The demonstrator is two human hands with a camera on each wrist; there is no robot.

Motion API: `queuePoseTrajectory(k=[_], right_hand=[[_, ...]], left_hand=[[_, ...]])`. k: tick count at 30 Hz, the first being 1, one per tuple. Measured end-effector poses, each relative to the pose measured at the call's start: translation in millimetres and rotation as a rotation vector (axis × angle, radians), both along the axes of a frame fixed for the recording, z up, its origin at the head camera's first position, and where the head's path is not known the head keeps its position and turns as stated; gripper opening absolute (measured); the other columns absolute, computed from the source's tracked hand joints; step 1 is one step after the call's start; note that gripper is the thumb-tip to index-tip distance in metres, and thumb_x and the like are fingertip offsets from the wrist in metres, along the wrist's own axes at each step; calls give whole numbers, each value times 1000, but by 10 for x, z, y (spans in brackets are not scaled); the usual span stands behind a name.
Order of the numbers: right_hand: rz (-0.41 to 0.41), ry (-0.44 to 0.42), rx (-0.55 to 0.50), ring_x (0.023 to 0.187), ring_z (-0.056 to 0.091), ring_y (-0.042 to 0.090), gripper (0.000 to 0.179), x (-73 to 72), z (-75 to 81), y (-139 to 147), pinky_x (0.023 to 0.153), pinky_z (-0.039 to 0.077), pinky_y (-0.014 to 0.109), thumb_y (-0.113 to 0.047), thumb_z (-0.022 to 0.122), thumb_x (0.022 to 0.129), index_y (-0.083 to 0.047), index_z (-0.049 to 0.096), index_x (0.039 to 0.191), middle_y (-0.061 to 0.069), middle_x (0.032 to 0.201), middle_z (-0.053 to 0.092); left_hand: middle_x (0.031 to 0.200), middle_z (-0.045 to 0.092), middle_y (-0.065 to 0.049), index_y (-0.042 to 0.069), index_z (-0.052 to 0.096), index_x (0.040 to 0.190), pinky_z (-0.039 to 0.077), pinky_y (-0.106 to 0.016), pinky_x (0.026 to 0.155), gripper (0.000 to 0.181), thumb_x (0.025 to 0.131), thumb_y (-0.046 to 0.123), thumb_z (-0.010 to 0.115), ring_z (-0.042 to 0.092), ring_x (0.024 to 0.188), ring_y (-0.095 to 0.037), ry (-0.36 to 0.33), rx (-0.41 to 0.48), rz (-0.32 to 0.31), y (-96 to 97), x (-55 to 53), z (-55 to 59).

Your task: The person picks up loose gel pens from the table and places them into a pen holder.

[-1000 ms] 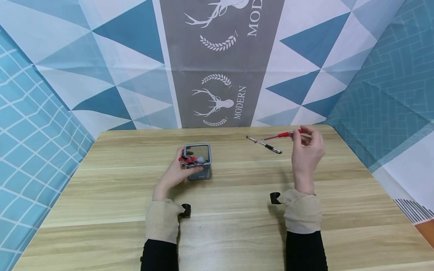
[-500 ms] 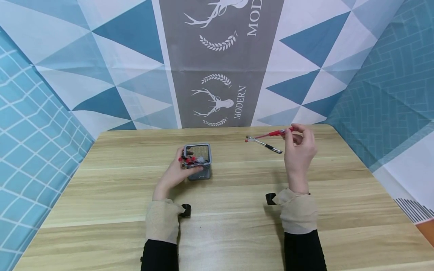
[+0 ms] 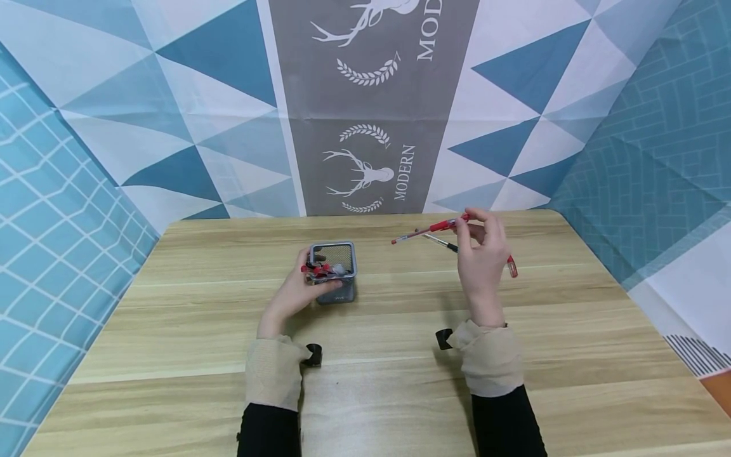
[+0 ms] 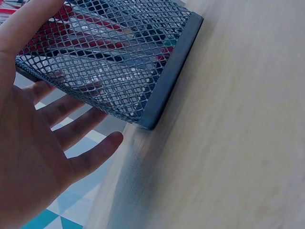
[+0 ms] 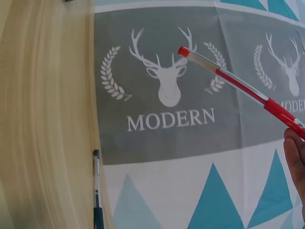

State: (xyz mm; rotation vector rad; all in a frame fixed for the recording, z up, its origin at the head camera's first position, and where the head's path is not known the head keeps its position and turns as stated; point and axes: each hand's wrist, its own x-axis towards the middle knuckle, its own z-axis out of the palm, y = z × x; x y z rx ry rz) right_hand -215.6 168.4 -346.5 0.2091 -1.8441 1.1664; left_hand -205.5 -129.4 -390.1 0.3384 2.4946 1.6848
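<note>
My left hand (image 3: 297, 295) grips a dark wire-mesh pen holder (image 3: 344, 292) from its left side, thumb across the near face. Several pens (image 4: 109, 43), some red, show through the mesh in the left wrist view. Raised over the table's far right part, my right hand (image 3: 482, 266) pinches a red gel pen (image 3: 440, 226) between thumb and fingers. The pen's clear barrel end points left. Behind it a black pen (image 3: 441, 240) lies on the table, partly covered by the right hand. A red-tipped end (image 3: 512, 268) of something shows just right of that hand.
The wooden table (image 3: 377, 387) reaches to a patterned cloth backdrop (image 3: 377, 158) at its far edge. Blue cloth (image 3: 645, 158) hangs along the right side. Both wrists carry beige wraps (image 3: 274, 371) with black straps.
The right hand has moved left with the red pen, from beyond the black pen to over it. The red-tipped end has come into sight beside it. Left hand and pen holder stay put.
</note>
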Motion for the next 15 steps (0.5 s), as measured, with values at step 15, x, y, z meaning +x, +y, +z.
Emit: queuePoseTrajectory(k=[15], right_hand=[[85,39,89,76,67,25,18,29,-14,-262,64,52,16,-8,60,87,2,58,101,14,93,58]], left_hand=[[129,44,-23,9,17,139,38,-47,98,85,76,17,74,47,116,-34,-7,-2,1,8,3,19]])
